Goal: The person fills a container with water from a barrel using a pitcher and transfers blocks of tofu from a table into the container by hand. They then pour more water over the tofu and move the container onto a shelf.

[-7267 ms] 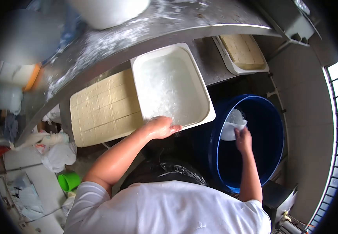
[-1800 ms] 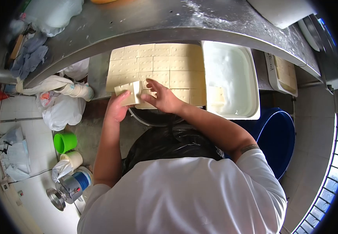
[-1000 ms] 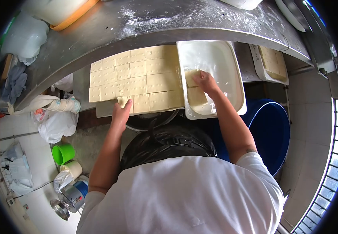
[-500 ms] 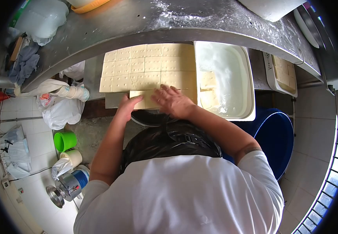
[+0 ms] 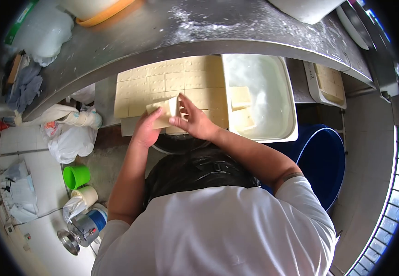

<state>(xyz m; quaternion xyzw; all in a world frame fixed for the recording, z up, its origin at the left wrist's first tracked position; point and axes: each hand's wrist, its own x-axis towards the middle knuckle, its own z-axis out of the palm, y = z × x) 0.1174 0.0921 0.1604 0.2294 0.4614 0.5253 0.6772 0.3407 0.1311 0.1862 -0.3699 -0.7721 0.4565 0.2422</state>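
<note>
My left hand [image 5: 148,129] holds a pale cream block [image 5: 163,112], tilted up above the front edge of a slab of similar blocks [image 5: 149,83] cut in a grid. My right hand [image 5: 194,120] is at the block's right side, thumb and fingers curved round its white end face, apparently touching it. Right of the slab stands a white tub [image 5: 293,110] of cloudy water, with pale blocks [image 5: 241,97] lying in it near its left wall.
A steel shelf [image 5: 149,34] with white residue crosses above the slab. Beside me on the right is a large blue barrel [image 5: 321,161]; behind it, a smaller tray [image 5: 317,87] of blocks. A green bucket [image 5: 76,177] and a white bag [image 5: 73,145] are at the left.
The block at the slab's front edge has been lifted and tilted in my left hand. My right hand has turned from lying flat over the blocks to the block's right side.
</note>
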